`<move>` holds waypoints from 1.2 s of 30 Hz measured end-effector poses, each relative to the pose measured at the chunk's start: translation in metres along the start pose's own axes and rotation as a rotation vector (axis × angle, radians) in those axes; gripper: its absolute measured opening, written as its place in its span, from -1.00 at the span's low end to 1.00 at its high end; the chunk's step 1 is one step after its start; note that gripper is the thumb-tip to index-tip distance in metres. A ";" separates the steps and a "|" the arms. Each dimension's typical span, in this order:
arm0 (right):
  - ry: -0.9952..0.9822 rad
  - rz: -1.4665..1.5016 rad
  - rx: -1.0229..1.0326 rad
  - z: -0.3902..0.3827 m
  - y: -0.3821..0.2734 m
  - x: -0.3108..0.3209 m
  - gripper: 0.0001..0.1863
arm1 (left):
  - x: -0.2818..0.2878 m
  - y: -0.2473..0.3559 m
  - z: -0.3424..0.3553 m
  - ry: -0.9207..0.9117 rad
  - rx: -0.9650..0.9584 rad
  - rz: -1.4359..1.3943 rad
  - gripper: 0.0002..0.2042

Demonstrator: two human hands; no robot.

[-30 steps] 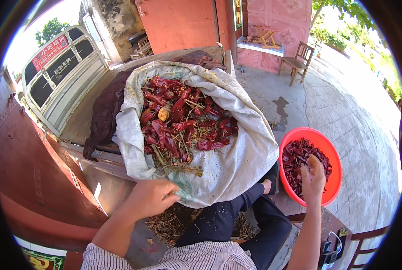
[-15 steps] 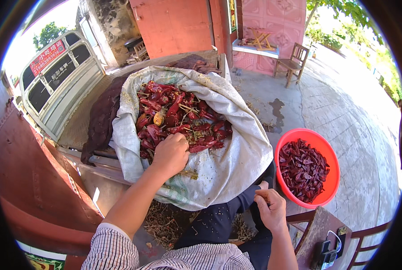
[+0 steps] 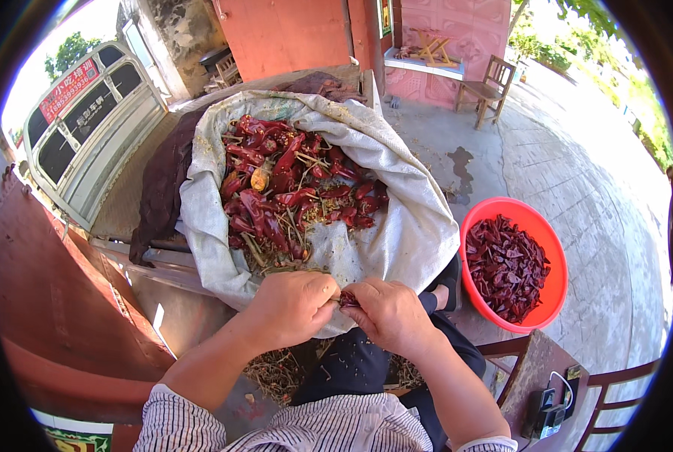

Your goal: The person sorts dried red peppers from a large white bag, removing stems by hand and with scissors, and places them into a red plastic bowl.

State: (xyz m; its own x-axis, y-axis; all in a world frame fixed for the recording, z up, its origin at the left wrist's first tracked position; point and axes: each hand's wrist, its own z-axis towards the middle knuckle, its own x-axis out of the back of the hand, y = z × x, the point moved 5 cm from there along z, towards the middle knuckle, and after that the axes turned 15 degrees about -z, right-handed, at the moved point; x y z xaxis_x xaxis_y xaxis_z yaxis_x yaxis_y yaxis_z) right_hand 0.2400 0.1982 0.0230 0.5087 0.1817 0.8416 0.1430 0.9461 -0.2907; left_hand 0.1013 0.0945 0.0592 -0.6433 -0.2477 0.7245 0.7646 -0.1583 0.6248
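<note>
My left hand (image 3: 295, 307) and my right hand (image 3: 394, 315) meet above my lap, at the near edge of a white woven sack (image 3: 415, 237). Between them is a dark red dried chili pepper (image 3: 348, 300), mostly covered by my fingers. The right fingers are closed around its body, while the left ones pinch the stem end. Inside the rolled-down sack lies a heap of dried red chilies (image 3: 255, 215) with stalks, loose seeds and one orange-yellow chili (image 3: 259, 179).
To the right, a red plastic basin (image 3: 560, 279) holds many dark red chilies (image 3: 507, 268). A small table (image 3: 543, 377) with a black device and white cable stands at lower right. Behind the sack is a truck bed (image 3: 137, 177); a wooden chair (image 3: 487, 90) stands farther back.
My left hand has come back out of the sack toward me with a chili pepper. My right hand has moved left to meet it and now grips the chili too.
</note>
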 end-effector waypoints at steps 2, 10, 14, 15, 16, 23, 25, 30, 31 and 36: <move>-0.035 -0.004 0.049 -0.002 0.001 -0.003 -0.77 | 0.000 -0.011 -0.003 -0.028 0.038 -0.133 -0.84; -0.104 0.010 0.190 0.010 -0.012 0.012 -0.80 | 0.004 -0.017 -0.005 -0.367 0.003 -0.121 -0.79; -0.190 0.153 0.205 0.010 -0.018 0.012 -0.76 | 0.000 -0.023 -0.008 -0.427 -0.136 -0.303 -0.77; -0.196 0.221 0.210 0.010 -0.019 0.011 -0.74 | 0.000 -0.024 -0.009 -0.429 -0.118 -0.444 -0.75; -0.172 0.322 0.217 0.009 -0.020 0.010 -0.73 | 0.000 -0.024 -0.010 -0.429 -0.100 -0.584 -0.73; -0.069 0.776 0.074 -0.005 -0.030 0.001 -0.67 | -0.019 -0.026 -0.037 -0.276 0.176 -1.410 -0.71; -0.063 0.849 0.042 -0.007 -0.031 -0.001 -0.65 | -0.027 -0.027 -0.042 -0.226 0.194 -1.578 -0.72; -0.117 1.108 -0.189 -0.023 -0.017 0.001 -0.67 | -0.033 -0.038 -0.046 -0.098 0.156 -1.817 -0.76; -0.098 1.065 -0.233 -0.028 -0.006 0.006 -0.69 | -0.030 -0.044 -0.055 -0.116 0.228 -1.627 -0.76; 0.195 0.514 -0.582 -0.065 0.097 0.048 -0.71 | -0.008 -0.052 -0.111 -0.466 0.403 -0.500 -0.80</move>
State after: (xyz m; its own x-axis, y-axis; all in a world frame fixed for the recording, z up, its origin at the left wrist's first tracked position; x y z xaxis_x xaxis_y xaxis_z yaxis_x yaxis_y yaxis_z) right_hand 0.3337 0.2810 0.0054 0.7629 0.4560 0.4583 0.2427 0.4550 -0.8568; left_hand 0.0711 -0.0014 -0.0107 -0.9251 0.2016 0.3219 0.3647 0.2352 0.9009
